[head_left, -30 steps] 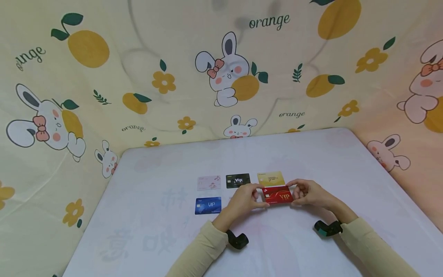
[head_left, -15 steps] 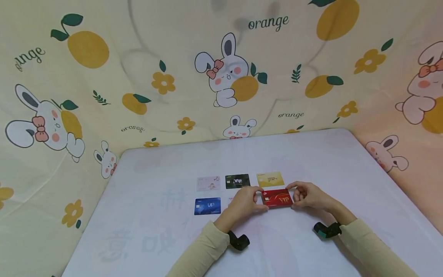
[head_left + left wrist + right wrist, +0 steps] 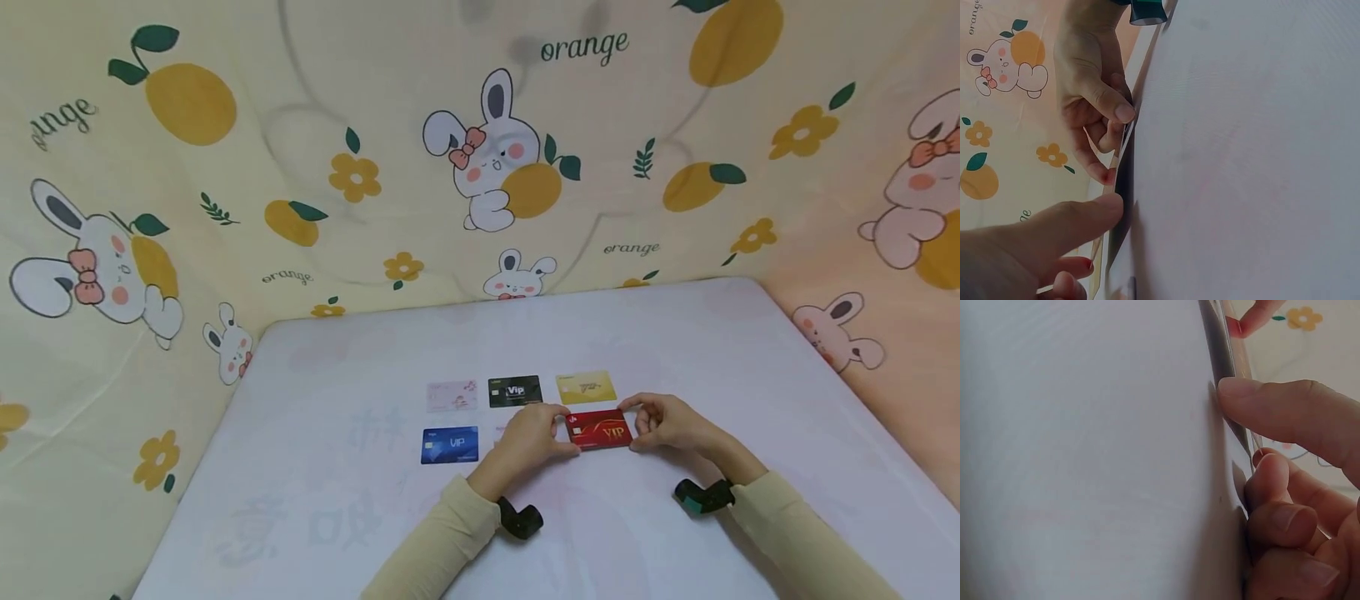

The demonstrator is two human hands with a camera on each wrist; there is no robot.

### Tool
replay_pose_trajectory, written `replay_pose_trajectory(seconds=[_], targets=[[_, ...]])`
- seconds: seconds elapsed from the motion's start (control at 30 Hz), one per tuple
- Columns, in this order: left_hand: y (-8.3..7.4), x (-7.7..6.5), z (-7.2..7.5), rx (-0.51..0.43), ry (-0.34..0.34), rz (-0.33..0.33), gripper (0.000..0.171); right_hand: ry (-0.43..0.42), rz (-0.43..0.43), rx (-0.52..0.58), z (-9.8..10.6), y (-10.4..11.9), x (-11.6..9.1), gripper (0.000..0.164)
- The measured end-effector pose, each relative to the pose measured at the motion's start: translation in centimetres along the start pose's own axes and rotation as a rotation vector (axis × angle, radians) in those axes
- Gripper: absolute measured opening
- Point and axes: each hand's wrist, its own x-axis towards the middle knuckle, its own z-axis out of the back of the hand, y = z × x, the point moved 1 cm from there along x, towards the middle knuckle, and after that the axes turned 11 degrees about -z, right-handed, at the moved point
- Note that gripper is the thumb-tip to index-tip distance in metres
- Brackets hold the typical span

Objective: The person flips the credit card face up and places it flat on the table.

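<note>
A red VIP card (image 3: 598,428) lies level between both hands in the head view. My left hand (image 3: 528,437) pinches its left end with thumb and forefinger at the corners, and my right hand (image 3: 671,423) does the same at the right end. Seen edge-on in the left wrist view, the card's dark side (image 3: 1125,178) has a shadow beside it on the white surface; whether it touches the surface I cannot tell. Just behind the red card is a gold card (image 3: 585,387). A pale card (image 3: 498,434) is mostly hidden by my left hand.
A pink card (image 3: 452,396) and a black Vip card (image 3: 514,390) form the back row with the gold one. A blue VIP card (image 3: 449,445) is at the front left. Patterned cloth (image 3: 360,250) rises behind the white table (image 3: 660,333).
The red card has come slightly toward me with both hands, away from the gold card; a narrow gap now shows between them. Over the last half second hardly anything moves.
</note>
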Motion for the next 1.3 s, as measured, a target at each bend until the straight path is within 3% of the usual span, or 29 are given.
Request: replay_pose_trajectory(seconds=[0.97,1.3], targets=[[-0.19,0.53,-0.79,0.043,0.019,0.027,0.055,-0.017,0.013,0.045,-0.16,-0.47,-0.27,0.055],[-0.32,0.36,-0.52,0.143,0.033,-0.017,0.057,-0.027,0.027,0.017,-0.11,-0.33,-0.02,0.052]])
